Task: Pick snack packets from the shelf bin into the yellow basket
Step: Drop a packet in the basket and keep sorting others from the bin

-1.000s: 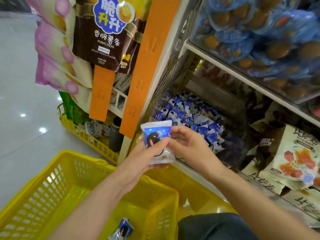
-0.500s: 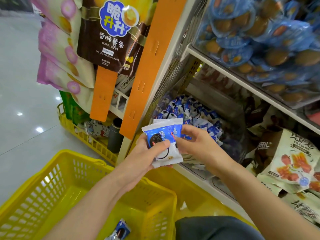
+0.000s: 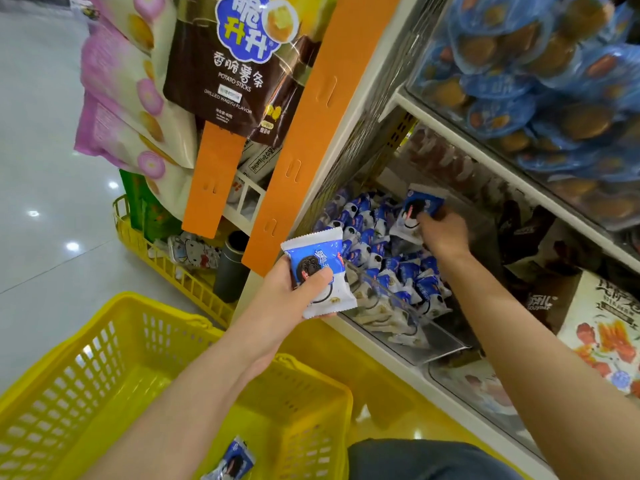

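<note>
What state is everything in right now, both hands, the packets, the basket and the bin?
Left hand: grips raised packet, held up between basket and bin.
Right hand: inside the bin, grips second packet above the pile.
Yellow basket: upright, one loose packet on its floor.
Shelf bin: heaped with packets.
</note>
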Demonstrator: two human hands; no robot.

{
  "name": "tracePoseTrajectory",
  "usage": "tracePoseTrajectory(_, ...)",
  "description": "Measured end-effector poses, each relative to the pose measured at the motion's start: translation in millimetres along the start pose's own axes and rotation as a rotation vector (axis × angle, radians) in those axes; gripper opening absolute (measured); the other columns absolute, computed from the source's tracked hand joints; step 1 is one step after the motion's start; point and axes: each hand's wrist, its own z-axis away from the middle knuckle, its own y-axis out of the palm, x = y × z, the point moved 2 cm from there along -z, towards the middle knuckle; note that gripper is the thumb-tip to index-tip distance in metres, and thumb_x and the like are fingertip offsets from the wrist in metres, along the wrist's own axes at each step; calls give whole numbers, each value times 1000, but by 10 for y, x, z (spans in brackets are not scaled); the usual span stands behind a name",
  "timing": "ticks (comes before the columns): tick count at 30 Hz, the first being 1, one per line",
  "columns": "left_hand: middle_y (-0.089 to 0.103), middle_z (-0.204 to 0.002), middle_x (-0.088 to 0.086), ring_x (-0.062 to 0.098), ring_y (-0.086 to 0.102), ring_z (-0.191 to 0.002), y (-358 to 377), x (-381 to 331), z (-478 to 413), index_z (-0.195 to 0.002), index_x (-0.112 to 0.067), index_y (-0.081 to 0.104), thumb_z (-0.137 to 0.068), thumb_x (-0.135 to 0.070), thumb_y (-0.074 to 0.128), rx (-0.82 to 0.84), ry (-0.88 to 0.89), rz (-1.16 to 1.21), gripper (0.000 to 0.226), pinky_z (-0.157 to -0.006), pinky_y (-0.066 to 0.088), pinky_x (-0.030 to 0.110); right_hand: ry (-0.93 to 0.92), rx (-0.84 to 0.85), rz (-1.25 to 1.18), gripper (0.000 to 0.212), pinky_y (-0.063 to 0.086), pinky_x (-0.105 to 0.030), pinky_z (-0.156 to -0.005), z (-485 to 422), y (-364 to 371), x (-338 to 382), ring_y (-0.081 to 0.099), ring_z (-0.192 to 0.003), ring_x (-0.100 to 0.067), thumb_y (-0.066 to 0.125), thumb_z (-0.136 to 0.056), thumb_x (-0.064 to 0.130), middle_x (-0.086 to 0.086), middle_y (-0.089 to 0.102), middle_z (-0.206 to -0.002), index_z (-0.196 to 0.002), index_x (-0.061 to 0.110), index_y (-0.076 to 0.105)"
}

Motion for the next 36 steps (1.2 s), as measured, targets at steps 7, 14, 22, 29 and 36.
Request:
tracePoseTrajectory(7,62,-120,-8,9,61,-107,-27,4,-46,-127,-29,45,-91,-25,56,-62,-54,-127,38,-84,50,26,-21,144,351,31,44,-34,-86,-201,233,-139,57,-105,-31,56,-92,19,-19,61,-115,-115,-1,58)
tracePoseTrajectory(14,63,-117,-6,9,62,-105,-12,16,-75,-125,-25,47,-89,-24,58,-82,-76,-138,38,-90,50,31,68,357,619,22,50,-31,-63,-322,167,-16,56,-66,-19,59,-90,19,-10,56,-74,-73,7,52)
tracePoseTrajectory(22,63,-116,-7,6,62,-101,-24,36,-107,-124,-26,46,-88,-26,59,-92,-77,-147,38,-79,52,20,10,279,423,30,49,-40,-87,-344,295,-109,62,-94,-30,59,-90,24,-15,63,-98,-109,1,59)
tracePoseTrajectory(29,62,-115,-8,0,62,-95,-18,62,-133,-126,-25,46,-88,-27,59,-94,-85,-179,40,-60,49,6,175,294,49,20,52,-28,-81,-364,400,-235,63,-91,-21,60,-90,22,-16,61,-115,-101,5,57)
tracePoseTrajectory(36,62,-116,-8,-2,61,-93,4,99,-140,-125,-26,46,-88,-26,58,-91,-99,-180,39,-57,47,4,39,317,407,60,50,-36,-86,-463,451,-80,60,-100,-30,39,-93,54,-17,60,-114,-112,0,57)
